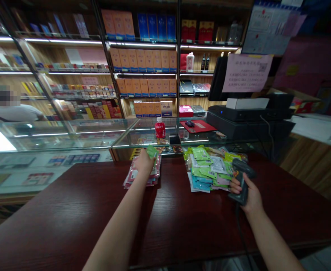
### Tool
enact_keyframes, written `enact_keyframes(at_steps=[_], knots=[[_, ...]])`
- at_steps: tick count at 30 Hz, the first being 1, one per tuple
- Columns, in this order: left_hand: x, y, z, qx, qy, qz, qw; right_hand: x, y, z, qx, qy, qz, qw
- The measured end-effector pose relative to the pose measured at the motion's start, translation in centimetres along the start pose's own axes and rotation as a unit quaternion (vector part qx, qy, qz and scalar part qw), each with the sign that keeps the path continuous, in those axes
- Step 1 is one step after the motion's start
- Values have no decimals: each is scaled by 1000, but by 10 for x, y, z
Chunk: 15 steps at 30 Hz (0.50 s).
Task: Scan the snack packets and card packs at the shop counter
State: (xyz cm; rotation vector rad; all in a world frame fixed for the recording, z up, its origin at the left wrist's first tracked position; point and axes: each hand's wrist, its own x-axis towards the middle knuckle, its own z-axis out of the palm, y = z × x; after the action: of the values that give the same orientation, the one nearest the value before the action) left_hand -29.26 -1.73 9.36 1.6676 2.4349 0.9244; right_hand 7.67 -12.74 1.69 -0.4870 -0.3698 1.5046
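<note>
My left hand is closed on a small green packet, above a stack of flat packets with red and white wrappers. Part of that stack is hidden under the hand. On the right, my right hand grips the handle of a dark barcode scanner, its cable running down toward the table's near edge. Between the hands, nearer the scanner, lies a heap of green, white and blue packets on the dark wooden table.
Behind the table stands a glass counter with a red bottle and a mouse on a red mat. A monitor with a paper sign rises at the right. Boxes fill the back shelves. A person is at the far left.
</note>
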Motion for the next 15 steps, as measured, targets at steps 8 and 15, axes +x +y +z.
enact_keyframes(at_steps=[8, 15], knots=[[-59, 53, 70, -599, -142, 47, 786, -13, 7, 24, -101, 2, -10, 995], [-100, 71, 101, -677, -184, 45, 711, -60, 15, 48, -385, 0, -28, 922]])
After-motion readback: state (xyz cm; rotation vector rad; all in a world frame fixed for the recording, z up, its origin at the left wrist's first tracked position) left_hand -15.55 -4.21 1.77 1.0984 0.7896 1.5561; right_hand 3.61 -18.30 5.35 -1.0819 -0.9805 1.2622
